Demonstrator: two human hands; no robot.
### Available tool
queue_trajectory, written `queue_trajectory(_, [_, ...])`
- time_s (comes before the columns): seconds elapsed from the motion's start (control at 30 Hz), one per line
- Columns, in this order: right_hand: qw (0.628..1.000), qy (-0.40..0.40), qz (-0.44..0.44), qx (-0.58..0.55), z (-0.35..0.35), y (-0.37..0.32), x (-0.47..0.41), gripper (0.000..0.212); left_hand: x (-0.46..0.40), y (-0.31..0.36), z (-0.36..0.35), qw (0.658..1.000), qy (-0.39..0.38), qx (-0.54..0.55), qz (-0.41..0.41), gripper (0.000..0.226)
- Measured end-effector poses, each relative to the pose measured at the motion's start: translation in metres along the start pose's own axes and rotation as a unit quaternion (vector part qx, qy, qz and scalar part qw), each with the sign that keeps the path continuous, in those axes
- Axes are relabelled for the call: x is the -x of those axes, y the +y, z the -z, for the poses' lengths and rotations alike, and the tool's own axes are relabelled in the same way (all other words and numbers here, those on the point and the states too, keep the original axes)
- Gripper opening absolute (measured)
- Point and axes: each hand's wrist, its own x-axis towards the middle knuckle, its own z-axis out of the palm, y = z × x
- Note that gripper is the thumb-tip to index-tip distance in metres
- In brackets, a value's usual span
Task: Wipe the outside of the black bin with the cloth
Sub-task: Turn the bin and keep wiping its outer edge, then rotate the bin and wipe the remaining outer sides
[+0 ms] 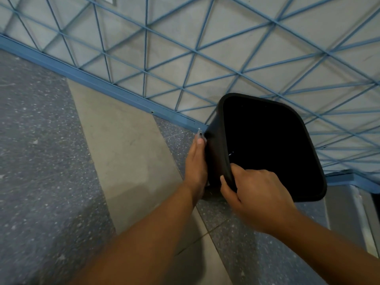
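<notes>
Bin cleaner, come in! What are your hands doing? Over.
Right hand grips bin rim. Left hand flat on its outside; cloth barely peeking out. Nothing blocking.

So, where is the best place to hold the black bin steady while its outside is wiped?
Probably the rim, from the near side, where the right hand already pinches it. The black bin is tilted with its open mouth toward the camera, so the rolled rim offers an edge to hook, and the outer wall stays free for the left hand.

cloth [199, 135] mostly hidden behind left hand [196, 167], bin [216, 153] base unseen
</notes>
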Motion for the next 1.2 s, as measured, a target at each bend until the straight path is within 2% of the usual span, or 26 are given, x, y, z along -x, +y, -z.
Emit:
queue_trajectory(0.07, [1.0,0.001,-0.002,-0.005,-0.002,0.002,0.0,0.033,0.007,-0.007,0.002,1.0,-0.013,-0.011,-0.022,0.07])
queue_trajectory(0.2, [1.0,0.004,0.001,-0.007,-0.002,0.001,0.0,0.024,-0.007,0.002,0.005,0.999,0.029,-0.021,0.022,0.053])
queue_trajectory(0.27, [1.0,0.005,0.002,-0.011,-0.002,0.001,0.0,0.025,-0.016,0.013,-0.001,0.999,0.017,-0.002,0.041,0.053])
queue_trajectory(0.47, [1.0,0.018,0.002,-0.01,-0.005,0.003,-0.001,0.035,0.009,0.019,-0.015,0.992,-0.029,-0.019,-0.122,0.052])
queue_trajectory(0.53, [1.0,0.02,0.007,-0.009,-0.006,0.003,-0.001,0.036,0.01,0.016,-0.01,0.987,-0.043,-0.05,-0.147,0.055])
queue_trajectory(0.6, [1.0,0.022,0.008,-0.009,-0.006,0.004,-0.001,0.031,0.002,0.008,-0.005,0.99,-0.053,-0.043,-0.122,0.053])
queue_trajectory(0.77, [1.0,0.018,0.013,-0.01,-0.003,0.003,0.0,0.021,-0.006,-0.011,0.01,0.999,-0.025,0.033,0.035,0.055])
queue_trajectory(0.87, [1.0,0.011,0.015,-0.01,-0.003,0.002,0.0,0.021,-0.008,-0.015,0.01,0.997,0.004,0.049,0.058,0.055])
queue_trajectory(0.97, [1.0,0.02,0.007,-0.007,-0.003,0.001,-0.001,0.022,0.004,-0.02,0.01,0.998,-0.002,0.046,0.052,0.056])
queue_trajectory(1.03, [1.0,0.017,0.002,-0.005,-0.001,0.001,-0.001,0.024,0.01,-0.026,0.015,0.997,0.027,0.035,0.056,0.053])
queue_trajectory(1.1, [1.0,0.019,-0.005,-0.003,0.0,-0.001,0.0,0.025,0.012,-0.026,0.023,0.994,0.054,0.043,0.082,0.053])
queue_trajectory(1.2, [1.0,0.022,-0.015,-0.006,0.003,-0.004,0.0,0.022,0.011,-0.019,0.042,0.985,0.048,0.091,0.137,0.061])
